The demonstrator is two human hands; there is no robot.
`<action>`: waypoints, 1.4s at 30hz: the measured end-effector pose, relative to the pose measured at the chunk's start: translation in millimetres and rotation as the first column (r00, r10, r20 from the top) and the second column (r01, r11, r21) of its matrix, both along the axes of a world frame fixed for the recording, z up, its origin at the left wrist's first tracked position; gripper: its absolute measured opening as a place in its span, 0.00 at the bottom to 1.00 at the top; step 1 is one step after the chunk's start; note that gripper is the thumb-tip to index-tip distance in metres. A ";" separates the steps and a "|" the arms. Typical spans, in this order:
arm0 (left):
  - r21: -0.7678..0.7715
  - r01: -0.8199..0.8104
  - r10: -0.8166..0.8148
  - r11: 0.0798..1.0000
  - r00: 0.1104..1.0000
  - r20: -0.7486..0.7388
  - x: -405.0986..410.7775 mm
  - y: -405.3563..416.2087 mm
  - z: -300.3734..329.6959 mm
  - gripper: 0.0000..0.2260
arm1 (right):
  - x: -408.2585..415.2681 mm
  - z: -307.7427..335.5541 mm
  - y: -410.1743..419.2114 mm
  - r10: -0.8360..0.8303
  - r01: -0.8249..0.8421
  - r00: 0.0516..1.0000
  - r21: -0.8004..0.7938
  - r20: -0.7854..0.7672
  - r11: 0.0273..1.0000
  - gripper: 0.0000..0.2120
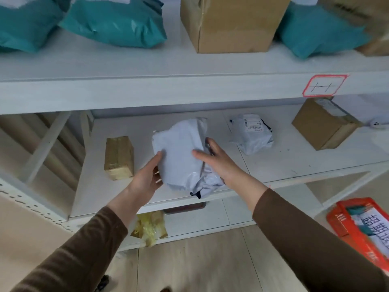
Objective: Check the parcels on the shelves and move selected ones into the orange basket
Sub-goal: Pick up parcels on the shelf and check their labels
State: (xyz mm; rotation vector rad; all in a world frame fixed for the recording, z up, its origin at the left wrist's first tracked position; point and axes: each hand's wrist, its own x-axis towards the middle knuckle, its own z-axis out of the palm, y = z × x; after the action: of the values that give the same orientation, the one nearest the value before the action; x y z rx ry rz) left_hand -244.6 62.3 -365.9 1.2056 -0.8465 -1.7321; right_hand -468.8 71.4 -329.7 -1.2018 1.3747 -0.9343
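Checking step: white poly parcel [181, 152] on middle shelf [273, 163] is clasped between left hand [147, 175] and right hand [214, 159]. If selected, carry right to orange basket [345, 226].

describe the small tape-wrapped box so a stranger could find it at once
Look at the middle shelf, below the red-bordered label. At its left end, left of the white bag both hands hold, lies the tape-wrapped box: small, glossy yellowish-brown, unlike the plain cardboard box at right.

You face a white shelving unit [189, 89] filling the upper frame; pale wood-look floor [189, 260] lies below, and what may be a beige wall [23, 239] sits lower left.
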 end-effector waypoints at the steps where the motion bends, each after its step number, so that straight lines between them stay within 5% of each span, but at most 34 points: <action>1: 0.039 -0.010 0.012 0.999 0.999 -0.039 -1.7 2.2 -3.6 0.20 | 5.7 3.1 6.1 0.029 -0.037 0.994 -0.083 -0.103 0.996 0.41; 5: 0.088 0.030 -0.019 0.996 0.993 -0.119 -10.4 6.6 -9.8 0.20 | 26.4 19.4 33.5 -0.046 -0.222 0.766 -0.330 -0.642 0.918 0.42; 8: 0.044 0.069 -0.063 0.997 0.990 -0.124 -14.3 5.5 -4.6 0.20 | 29.1 20.7 46.2 -0.203 -0.239 0.711 -0.503 -0.674 0.831 0.41; 11: -0.110 0.058 -0.064 0.992 0.997 -0.051 -14.3 7.4 2.4 0.19 | 13.0 9.9 47.1 -0.185 -0.221 0.751 -0.505 -0.634 0.834 0.39; 15: -0.408 0.048 0.058 0.912 0.968 0.245 -15.5 17.8 12.4 0.16 | -16.2 -5.8 46.8 -0.159 -0.003 0.925 -0.426 -0.344 0.905 0.28; 19: -0.667 0.169 0.283 0.725 0.810 0.513 -22.6 33.3 20.0 0.16 | -30.9 -7.0 52.6 -0.102 0.120 0.989 -0.183 0.102 0.976 0.26; 22: -0.782 0.265 0.381 0.563 0.757 0.531 -17.8 34.2 11.9 0.13 | -31.8 -7.9 53.8 -0.135 0.149 0.960 -0.041 0.245 0.988 0.25; 26: -0.777 0.501 0.497 0.382 0.597 0.630 1.2 29.7 -4.1 0.24 | -41.7 -6.4 57.1 -0.124 0.046 0.713 0.130 0.690 0.990 0.46; 28: -0.720 0.605 0.515 0.340 0.521 0.681 8.3 32.3 -8.8 0.30 | -42.7 -6.4 59.6 -0.171 0.082 0.672 0.158 0.721 0.984 0.44; 31: -0.659 0.647 0.419 0.384 0.514 0.748 16.7 32.0 -19.6 0.33 | -37.0 -13.9 58.5 -0.161 0.149 0.801 0.068 0.577 0.986 0.30; 33: -0.689 0.519 0.211 0.507 0.700 0.683 15.7 36.6 -18.8 0.24 | -32.7 -18.2 55.6 -0.147 0.170 0.853 0.000 0.500 0.985 0.30; 35: -0.599 0.252 -0.008 0.760 0.925 0.379 9.5 39.0 -10.8 0.13 | -27.8 -22.4 54.0 -0.157 0.198 0.865 -0.035 0.476 0.980 0.27; 36: -0.498 0.155 -0.021 0.853 0.964 0.265 5.8 38.3 -4.8 0.14 | -25.8 -25.4 53.5 -0.163 0.210 0.869 -0.050 0.467 0.977 0.26; 39: -0.200 0.084 -0.076 0.976 0.996 0.047 7.4 27.1 -3.0 0.19 | -18.8 -32.4 51.0 -0.187 0.233 0.879 -0.052 0.439 0.971 0.24; 42: -0.068 0.178 -0.185 0.982 0.978 -0.101 11.0 20.9 -10.1 0.29 | -9.4 -40.1 43.1 -0.209 0.242 0.899 -0.039 0.384 0.969 0.23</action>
State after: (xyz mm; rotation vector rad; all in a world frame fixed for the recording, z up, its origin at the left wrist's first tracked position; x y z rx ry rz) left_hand -233.6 83.2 -376.1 1.0132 -0.9606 -1.8866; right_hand -478.2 114.5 -369.9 -0.8736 1.1839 -1.3264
